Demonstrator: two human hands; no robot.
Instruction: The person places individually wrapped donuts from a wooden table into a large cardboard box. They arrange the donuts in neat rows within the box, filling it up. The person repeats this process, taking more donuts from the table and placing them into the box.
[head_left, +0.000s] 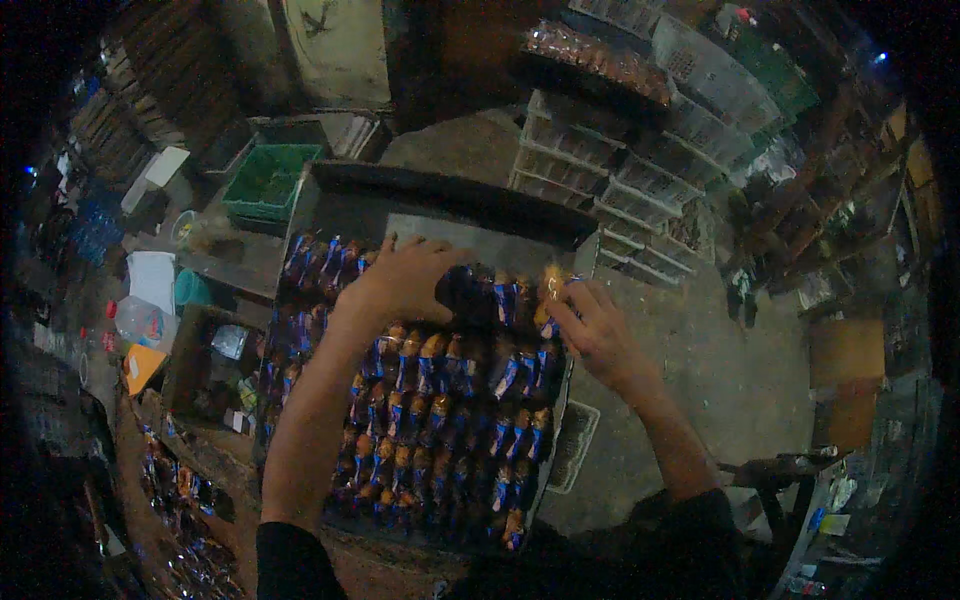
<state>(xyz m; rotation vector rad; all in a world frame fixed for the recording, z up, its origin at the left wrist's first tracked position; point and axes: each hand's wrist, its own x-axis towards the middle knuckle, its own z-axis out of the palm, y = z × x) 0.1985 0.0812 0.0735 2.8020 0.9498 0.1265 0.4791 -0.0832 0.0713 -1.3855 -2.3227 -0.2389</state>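
Observation:
In front of me is a large dark tray (450, 196) with raised walls. Rows of small packs (433, 352) fill much of it, each in a shiny wrapper with a blue part and a golden-brown top; they look like wrapped baked goods. My left hand (401, 281) reaches over the upper rows, thumb and fingers spread around a dark gap. Whether it touches the packs there is hard to tell. At the tray's right edge, my right hand (600, 330) pinches a golden-brown pack (553, 283) by its side. A pale sheet (420, 227) shows on the tray floor near the far wall.
Left of the tray stand a green crate (266, 180), a teal cup (191, 287), a clear plastic bottle (146, 322) and an open box (199, 367). More shiny packs (180, 510) lie at lower left. Stacked pale crates (570, 150) rise at the far right.

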